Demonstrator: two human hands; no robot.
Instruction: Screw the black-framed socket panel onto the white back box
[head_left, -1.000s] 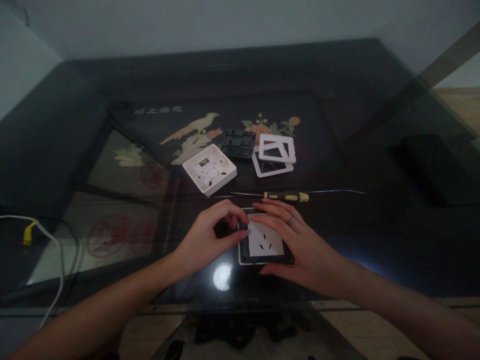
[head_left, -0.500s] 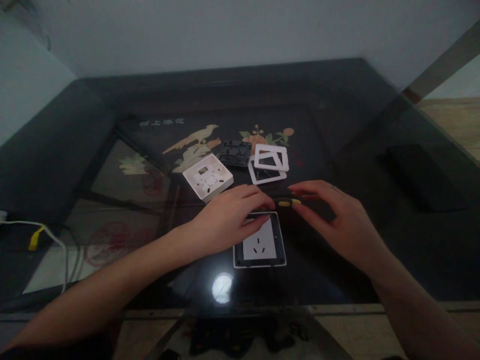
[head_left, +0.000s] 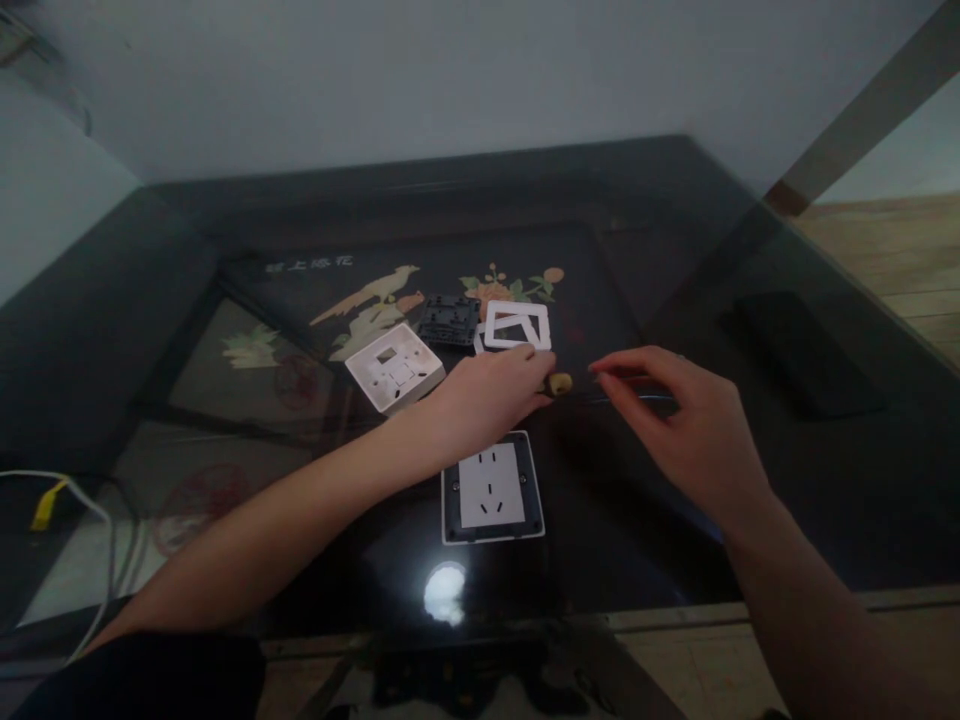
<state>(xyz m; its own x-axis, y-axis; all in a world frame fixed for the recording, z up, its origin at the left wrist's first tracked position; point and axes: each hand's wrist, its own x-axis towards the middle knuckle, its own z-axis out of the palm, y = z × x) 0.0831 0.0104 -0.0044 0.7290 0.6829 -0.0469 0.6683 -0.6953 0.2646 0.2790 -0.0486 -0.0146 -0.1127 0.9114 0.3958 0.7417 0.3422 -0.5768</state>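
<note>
Far left of the frame, a white cable with a yellow clip (head_left: pixel 42 506) lies at the table (head_left: pixel 750 480) edge, untouched. Left of centre, the white back box (head_left: pixel 394 367) sits open side up, nothing fitted in it yet. Just right of it, the black socket insert (head_left: pixel 448 321), loose. Next along, in the upper middle, the white frames (head_left: pixel 516 327) lie stacked, also loose. My left hand (head_left: pixel 491 393) reaches across to the screwdriver (head_left: pixel 559 383); fingers curled down over the handle, only the yellow end showing past the fingertips. I judge it is closing on it, but whether the grip is firm I cannot tell. Below that hand, in the lower middle, the socket plate (head_left: pixel 491 487) lies flat, face up, white centre in a dark surround, free of both hands. Right of centre, my right hand (head_left: pixel 686 425) hovers open, thumb and forefinger pointing toward the screwdriver's end, holding nothing. Its shaft is too dim to follow. Progress, as I judge: the plate looks put together as a unit; box, insert and frames are still separate, so most joining is left.
</note>
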